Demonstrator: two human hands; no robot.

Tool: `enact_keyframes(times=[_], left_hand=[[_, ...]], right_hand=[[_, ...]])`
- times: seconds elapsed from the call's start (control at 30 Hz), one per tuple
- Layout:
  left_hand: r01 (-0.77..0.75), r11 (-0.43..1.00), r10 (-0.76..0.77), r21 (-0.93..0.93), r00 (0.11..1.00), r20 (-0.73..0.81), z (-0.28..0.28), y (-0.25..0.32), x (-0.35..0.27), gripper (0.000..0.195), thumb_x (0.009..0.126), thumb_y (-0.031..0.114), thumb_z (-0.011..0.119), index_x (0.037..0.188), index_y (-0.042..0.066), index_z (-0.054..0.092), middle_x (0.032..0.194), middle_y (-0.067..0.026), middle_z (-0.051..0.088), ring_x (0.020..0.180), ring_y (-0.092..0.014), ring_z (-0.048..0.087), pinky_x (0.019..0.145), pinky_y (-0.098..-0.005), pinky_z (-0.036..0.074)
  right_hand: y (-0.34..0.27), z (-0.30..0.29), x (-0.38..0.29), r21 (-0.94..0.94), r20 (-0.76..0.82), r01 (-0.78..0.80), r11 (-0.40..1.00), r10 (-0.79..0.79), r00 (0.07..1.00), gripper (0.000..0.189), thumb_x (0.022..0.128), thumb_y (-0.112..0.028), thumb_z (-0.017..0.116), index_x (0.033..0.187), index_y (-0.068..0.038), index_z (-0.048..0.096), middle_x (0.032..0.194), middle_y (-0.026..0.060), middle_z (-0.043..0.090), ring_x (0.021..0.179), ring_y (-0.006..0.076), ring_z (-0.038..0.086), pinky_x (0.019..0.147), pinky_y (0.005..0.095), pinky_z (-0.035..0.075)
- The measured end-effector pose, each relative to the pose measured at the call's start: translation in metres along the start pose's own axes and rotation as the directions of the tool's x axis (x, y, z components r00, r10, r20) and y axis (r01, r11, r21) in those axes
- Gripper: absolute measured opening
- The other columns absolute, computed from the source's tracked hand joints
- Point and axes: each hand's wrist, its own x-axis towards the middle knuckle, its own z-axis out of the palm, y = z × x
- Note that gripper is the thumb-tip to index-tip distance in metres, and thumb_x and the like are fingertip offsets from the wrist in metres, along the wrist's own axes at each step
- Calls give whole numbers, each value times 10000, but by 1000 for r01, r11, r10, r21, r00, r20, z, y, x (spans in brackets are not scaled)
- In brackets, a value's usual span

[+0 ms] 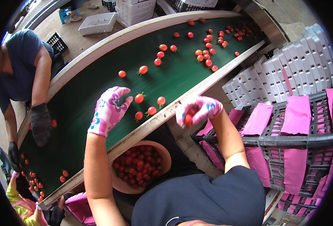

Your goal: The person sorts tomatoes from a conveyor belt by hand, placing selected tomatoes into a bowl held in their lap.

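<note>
My left hand [110,110], in a pink flowered glove, hovers over the green conveyor belt [98,82]. Its thumb and fingers are apart with nothing between them, close to a red cherry tomato [139,98] with a green calyx. Several other tomatoes lie just beyond it, including a paler one [161,100]. Curled around a few cherry tomatoes [188,119], my right hand [199,110] is by the belt's near rail [166,113]; its glove matches the left. Below the rail, in front of my body, stands a round orange tub [166,161] holding many cherry tomatoes [138,166].
Across the belt a co-worker's dark-gloved hand [40,124] reaches over it. Another person [25,206] is at the lower left. To my right stand black crates with pink lining [296,141] and stacked pale crates [282,67]. A white box [98,24] lies beyond the far rail.
</note>
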Motion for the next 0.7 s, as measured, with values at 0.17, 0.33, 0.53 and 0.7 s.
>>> enact_keyframes(times=[0.17, 0.33, 0.53, 0.7], left_hand=[[-35, 999, 34, 20, 999, 14, 0, 2, 2, 212, 842, 126, 731, 1042, 68, 686, 993, -108, 688, 948, -291, 662, 846, -360, 528], [-9, 1000, 9, 9, 1000, 3, 3, 0, 1, 208, 839, 108, 724, 1035, 54, 680, 972, -104, 688, 932, -293, 664, 845, -360, 527], [-50, 999, 51, 9, 998, -43, 3, -5, 2, 212, 830, 85, 727, 1035, 53, 682, 972, -106, 686, 928, -291, 659, 839, -356, 527], [-103, 994, 104, 19, 994, -35, 8, -3, 6, 215, 830, 81, 727, 1038, 49, 682, 979, -107, 682, 920, -296, 657, 830, -358, 526]], right_hand=[[93, -7, -26, 208, -228, -125, 970, 172, 958, 317, 864, -94, 682, 1164, -5, 629, 1094, 68, 644, 1026, 156, 599, 890, 308, 495], [184, -66, 7, -838, -407, -216, 501, -310, 859, 234, 902, -139, 628, 1096, -9, 636, 1028, 91, 668, 958, 192, 624, 851, 322, 500], [116, -3, -6, -399, -342, -293, 869, 155, 927, 266, 887, -129, 680, 1112, -3, 615, 969, 118, 681, 927, 220, 651, 838, 337, 511], [18, 69, 11, -641, 1, 51, 766, -65, 998, 288, 905, -194, 687, 1121, -22, 602, 983, 99, 675, 920, 224, 654, 832, 362, 518]])
